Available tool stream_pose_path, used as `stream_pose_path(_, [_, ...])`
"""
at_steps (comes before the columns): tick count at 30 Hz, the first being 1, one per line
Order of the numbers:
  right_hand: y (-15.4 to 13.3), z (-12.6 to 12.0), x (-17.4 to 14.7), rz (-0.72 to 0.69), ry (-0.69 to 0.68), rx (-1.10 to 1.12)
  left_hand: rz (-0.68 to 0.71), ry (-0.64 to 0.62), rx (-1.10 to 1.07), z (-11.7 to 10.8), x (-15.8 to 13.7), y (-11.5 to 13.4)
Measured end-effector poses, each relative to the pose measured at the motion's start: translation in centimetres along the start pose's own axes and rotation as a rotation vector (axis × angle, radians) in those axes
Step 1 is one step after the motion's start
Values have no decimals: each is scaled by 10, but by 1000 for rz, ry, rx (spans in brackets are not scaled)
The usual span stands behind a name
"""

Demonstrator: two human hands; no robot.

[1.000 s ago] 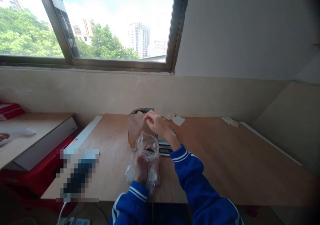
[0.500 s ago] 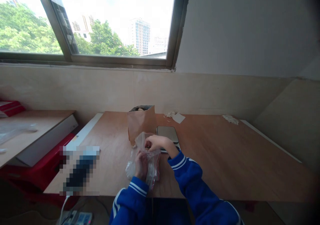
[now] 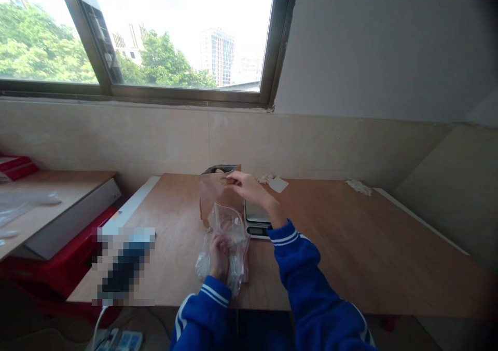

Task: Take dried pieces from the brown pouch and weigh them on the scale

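My left hand (image 3: 220, 252) is closed on a clear plastic zip bag (image 3: 229, 221), whose mouth gapes upward. More clear bags with red edges lie under it near the table's front. My right hand (image 3: 247, 186) pinches a small brownish piece (image 3: 227, 181), too small to name, in front of the upper part of a brown paper bag (image 3: 212, 200). That paper bag stands upright with a dark opening. Partly hidden beneath my right forearm is a flat kitchen scale (image 3: 257, 230) with a small display.
On the wooden table (image 3: 350, 247), a white card (image 3: 278, 185) and crumpled scraps (image 3: 358, 186) lie toward the wall. A blurred-out dark item (image 3: 126, 265) with a white cable is at left. A red stool (image 3: 58, 278) stands between the tables.
My right hand has risen from the plastic bag's mouth toward the paper bag's top, with the small brownish piece in its fingers. My left hand stays on the plastic bag.
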State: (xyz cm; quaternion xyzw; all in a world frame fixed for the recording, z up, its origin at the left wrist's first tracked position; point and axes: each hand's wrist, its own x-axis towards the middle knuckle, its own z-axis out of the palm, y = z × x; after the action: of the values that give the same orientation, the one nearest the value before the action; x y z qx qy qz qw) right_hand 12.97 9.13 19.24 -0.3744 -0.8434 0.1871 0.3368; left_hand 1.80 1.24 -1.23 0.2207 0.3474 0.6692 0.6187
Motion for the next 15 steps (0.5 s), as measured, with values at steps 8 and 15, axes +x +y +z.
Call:
stream_pose_path(8, [23,-4,57,26,193,-418,-32,-4,-67,3,-1,6])
stream_pose_path(15, [39,20,37,128,205,-450,-5,-8,11,7,-5,9])
